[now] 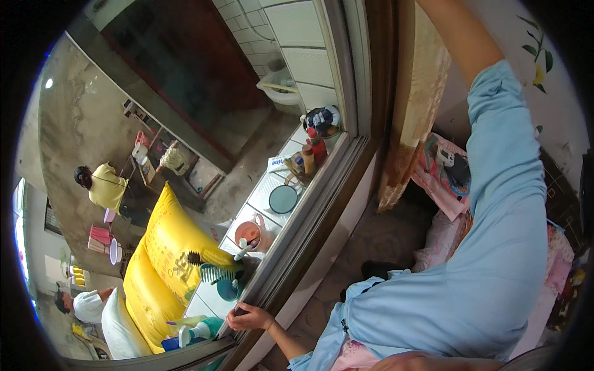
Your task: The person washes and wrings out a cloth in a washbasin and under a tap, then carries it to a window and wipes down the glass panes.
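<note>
My left hand (249, 318) is at the lower end of the window frame (297, 247), beside the tiled sill. Its fingers are curled in, with a small dark patch between them that I cannot make out. Close to it on the sill are a teal comb (218, 273) and a green-and-white spray bottle (201, 329). A pink mug (255, 236) with a toothbrush in it stands farther along, then a round teal-rimmed cup (283, 199). My right arm (507, 148), in a light-blue sleeve, reaches up past the curtain (421, 93); its hand is outside the picture.
Beyond the sill lean full yellow sacks (176, 247) and a white sack (120, 328). A red bottle (317, 147) and a brown bottle (308, 159) stand farther up the sill. Two people are outside, in a yellow top (107, 188) and a white top (91, 305). Pink bedding (442, 235) lies inside.
</note>
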Demonstrator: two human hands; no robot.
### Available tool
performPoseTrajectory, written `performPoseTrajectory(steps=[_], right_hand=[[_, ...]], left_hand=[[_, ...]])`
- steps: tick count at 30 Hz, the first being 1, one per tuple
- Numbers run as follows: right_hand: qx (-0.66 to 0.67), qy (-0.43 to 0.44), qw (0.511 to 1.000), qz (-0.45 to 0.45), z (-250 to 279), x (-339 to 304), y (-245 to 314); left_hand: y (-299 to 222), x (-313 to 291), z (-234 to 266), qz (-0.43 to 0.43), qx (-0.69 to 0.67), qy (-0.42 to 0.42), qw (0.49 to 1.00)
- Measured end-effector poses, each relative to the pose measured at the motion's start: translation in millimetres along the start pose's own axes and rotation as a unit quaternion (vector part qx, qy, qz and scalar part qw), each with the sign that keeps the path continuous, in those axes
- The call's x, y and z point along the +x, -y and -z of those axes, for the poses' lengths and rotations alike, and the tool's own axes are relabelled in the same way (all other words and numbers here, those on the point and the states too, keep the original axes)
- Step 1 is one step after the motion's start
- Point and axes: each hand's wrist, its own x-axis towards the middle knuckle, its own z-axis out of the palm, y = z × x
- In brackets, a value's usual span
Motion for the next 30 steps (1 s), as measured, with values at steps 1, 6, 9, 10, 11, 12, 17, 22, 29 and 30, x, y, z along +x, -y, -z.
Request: performPoseTrajectory(steps=[1, 6, 9, 10, 11, 12, 17, 22, 29, 30], right_hand=[[0.042, 0.016, 0.999, -0.014, 0.7, -7.2, 10.0], [0.041, 0.26, 0.965, -0.019, 1.0, -154.1, 81.4], [0.305, 0.209, 0.929, -0.015, 7.7, -246.2, 164.7], [0.347, 0.205, 0.915, -0.005, 11.6, -274.1, 188.0], [0.38, 0.226, 0.896, -0.039, 17.0, -303.5, 210.0], [0.379, 0.314, 0.871, 0.001, 17.7, -335.1, 222.7], [0.347, 0.357, 0.864, 0.077, 23.4, -378.4, 250.4], [0.32, 0.207, 0.924, 0.032, 16.5, -270.0, 192.2], [0.265, -0.123, 0.944, -0.153, -7.0, -33.8, 73.8], [0.332, -0.136, 0.916, -0.178, -2.9, -5.2, 80.6]], left_hand=[[-1.7, 2.3, 3.0, -0.003, 0.005, 0.004, 1.0], [-2.8, 5.4, 5.2, -0.004, -0.011, 0.004, 1.0], [-5.7, 8.2, 7.5, 0.006, 0.011, -0.002, 1.0], [-6.6, 8.2, 6.6, 0.016, 0.01, -0.004, 1.0], [-8.5, 8.1, 6.7, 0.027, 0.009, -0.007, 1.0], [-13.1, 8.4, 7.8, 0.028, 0.009, -0.012, 0.999], [-23.4, 9.4, 5.7, 0.079, 0.001, -0.008, 0.997], [-25.1, 17.9, 14.5, 0.079, 0.014, -0.034, 0.996], [-36.7, 35.4, 16.5, 0.079, 0.021, -0.095, 0.992], [-33.2, 45.8, 22.9, 0.044, 0.036, -0.113, 0.992]])
